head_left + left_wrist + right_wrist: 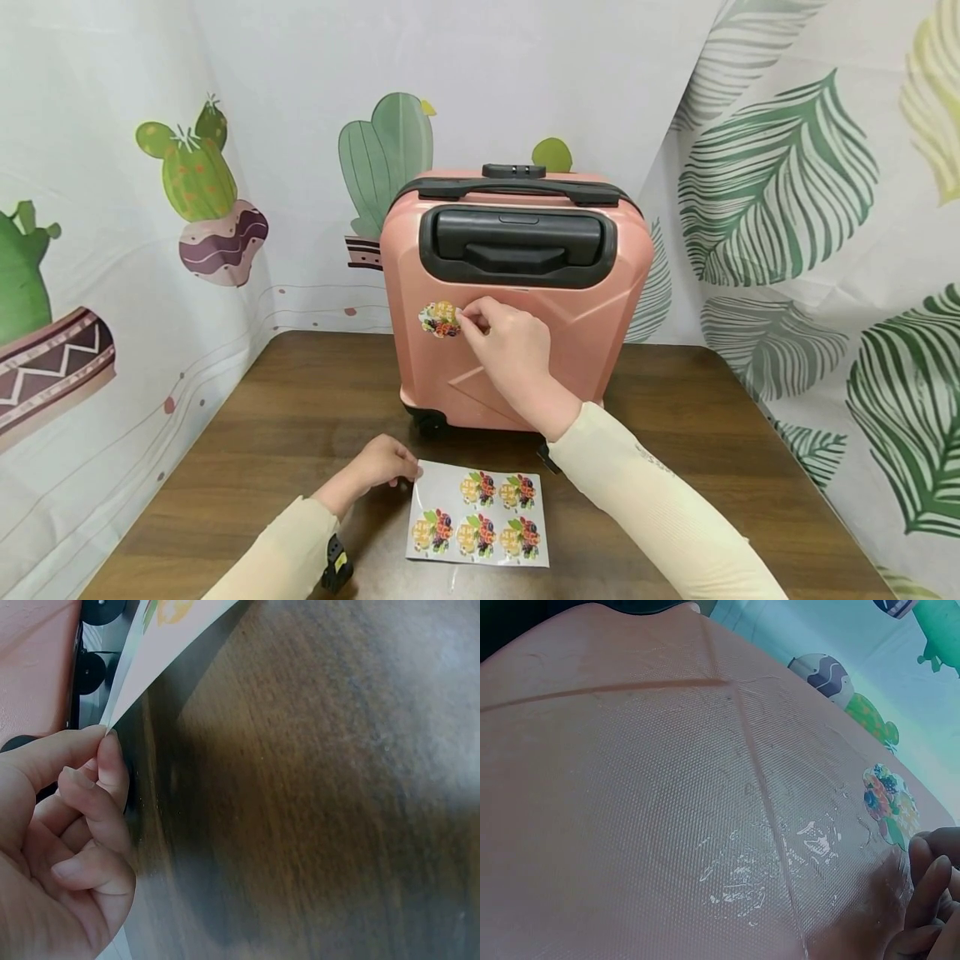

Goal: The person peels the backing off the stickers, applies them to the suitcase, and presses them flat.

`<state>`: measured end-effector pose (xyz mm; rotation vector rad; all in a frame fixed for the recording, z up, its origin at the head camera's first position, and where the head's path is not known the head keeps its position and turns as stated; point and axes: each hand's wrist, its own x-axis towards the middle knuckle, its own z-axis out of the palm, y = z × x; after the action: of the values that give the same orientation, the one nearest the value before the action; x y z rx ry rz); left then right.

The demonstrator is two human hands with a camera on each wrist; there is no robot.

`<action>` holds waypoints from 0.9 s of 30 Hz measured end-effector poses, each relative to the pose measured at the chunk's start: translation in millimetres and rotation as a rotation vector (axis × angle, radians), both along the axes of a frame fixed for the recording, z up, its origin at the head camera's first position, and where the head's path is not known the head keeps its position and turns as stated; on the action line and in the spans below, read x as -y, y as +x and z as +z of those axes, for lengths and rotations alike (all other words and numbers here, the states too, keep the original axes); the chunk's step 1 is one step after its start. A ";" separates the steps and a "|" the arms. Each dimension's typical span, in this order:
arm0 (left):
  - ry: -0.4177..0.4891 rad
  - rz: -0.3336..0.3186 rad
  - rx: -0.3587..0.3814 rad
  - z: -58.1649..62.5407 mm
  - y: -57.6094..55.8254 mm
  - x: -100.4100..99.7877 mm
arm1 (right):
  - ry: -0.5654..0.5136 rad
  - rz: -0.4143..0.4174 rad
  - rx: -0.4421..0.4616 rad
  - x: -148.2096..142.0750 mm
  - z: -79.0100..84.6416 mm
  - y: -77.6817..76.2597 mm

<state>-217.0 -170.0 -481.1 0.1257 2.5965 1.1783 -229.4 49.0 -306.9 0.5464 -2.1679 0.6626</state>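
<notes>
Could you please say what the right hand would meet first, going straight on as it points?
Probably the suitcase, behind the sticker the right hand pinches; any gap between them is unclear.

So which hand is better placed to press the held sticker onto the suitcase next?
Probably the right hand: it pinches the edge of the sticker at the suitcase, whereas the left hand pinches a corner of the sticker sheet.

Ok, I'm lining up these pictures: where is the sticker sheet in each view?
Head: the sticker sheet lies at bottom centre.
Left wrist: only part shows, upper left, its corner pinched by the left hand.
Right wrist: not in it.
Shared landmark: the pink suitcase, in all three views.
</notes>
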 end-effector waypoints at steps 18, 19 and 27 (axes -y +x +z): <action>-0.002 -0.007 0.005 2.4 0.4 0.9 | 0.049 0.057 0.015 -18.2 -25.7 22.8; -0.004 -0.006 0.006 2.4 0.0 0.8 | 0.051 0.066 -0.002 -20.0 -29.0 23.8; -0.011 0.012 0.017 2.2 -0.1 -1.2 | 0.032 0.146 -0.085 -27.6 -49.7 29.6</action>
<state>-217.1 -168.8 -478.9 0.0975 2.5919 1.1632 -199.8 76.6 -356.6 0.7419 -2.0763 0.6718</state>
